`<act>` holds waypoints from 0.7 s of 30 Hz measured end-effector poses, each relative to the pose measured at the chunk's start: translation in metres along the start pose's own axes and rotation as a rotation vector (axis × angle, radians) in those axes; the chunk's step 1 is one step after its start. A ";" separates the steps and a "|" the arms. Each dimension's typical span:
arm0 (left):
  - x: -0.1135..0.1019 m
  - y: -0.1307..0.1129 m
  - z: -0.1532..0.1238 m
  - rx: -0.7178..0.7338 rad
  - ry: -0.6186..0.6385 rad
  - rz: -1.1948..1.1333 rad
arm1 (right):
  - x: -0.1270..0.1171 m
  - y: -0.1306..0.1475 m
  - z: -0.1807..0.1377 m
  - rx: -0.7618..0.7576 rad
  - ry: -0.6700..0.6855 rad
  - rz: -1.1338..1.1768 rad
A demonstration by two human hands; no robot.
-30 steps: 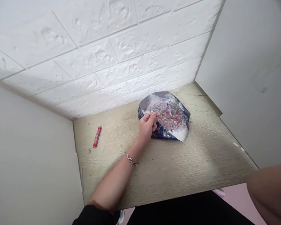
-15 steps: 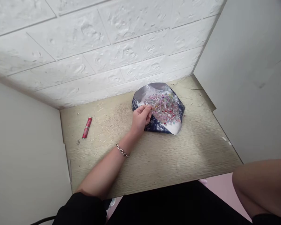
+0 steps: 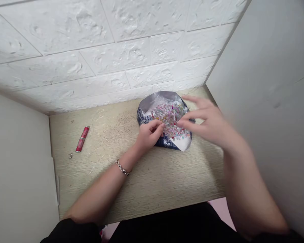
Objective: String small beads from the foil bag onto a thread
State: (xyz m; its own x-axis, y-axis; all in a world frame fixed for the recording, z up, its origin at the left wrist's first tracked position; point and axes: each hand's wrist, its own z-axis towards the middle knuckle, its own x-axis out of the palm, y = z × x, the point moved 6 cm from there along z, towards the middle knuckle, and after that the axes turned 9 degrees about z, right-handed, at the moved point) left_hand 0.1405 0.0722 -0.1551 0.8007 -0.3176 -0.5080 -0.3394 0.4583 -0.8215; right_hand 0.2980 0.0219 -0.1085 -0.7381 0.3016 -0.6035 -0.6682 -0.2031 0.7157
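Pinching its fingertips together, the person's left hand (image 3: 149, 134) touches the left edge of a bead pile (image 3: 169, 118) lying in an opened foil bag (image 3: 153, 103) on the table (image 3: 154, 182); the blurred right hand (image 3: 209, 123) hovers above the pile's right side, fingers spread wide.

Home craft corner — foam-brick wallpaper (image 3: 142, 50), small desk (image 3: 154, 175), beads (image 3: 168, 116).
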 end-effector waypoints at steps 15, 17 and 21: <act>-0.002 0.016 0.010 -0.278 -0.092 -0.406 | 0.037 -0.035 -0.006 0.109 0.314 -0.232; -0.002 0.016 0.010 -0.286 -0.092 -0.426 | 0.039 -0.035 -0.006 0.106 0.316 -0.246; -0.004 0.019 0.010 -0.278 -0.069 -0.439 | 0.044 -0.034 -0.007 0.094 0.334 -0.280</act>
State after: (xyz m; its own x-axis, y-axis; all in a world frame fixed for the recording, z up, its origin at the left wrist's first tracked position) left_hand 0.1360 0.0902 -0.1665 0.9246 -0.3702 -0.0895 -0.0749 0.0536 -0.9957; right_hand 0.2876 0.0356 -0.1613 -0.5300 0.0126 -0.8479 -0.8465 -0.0667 0.5281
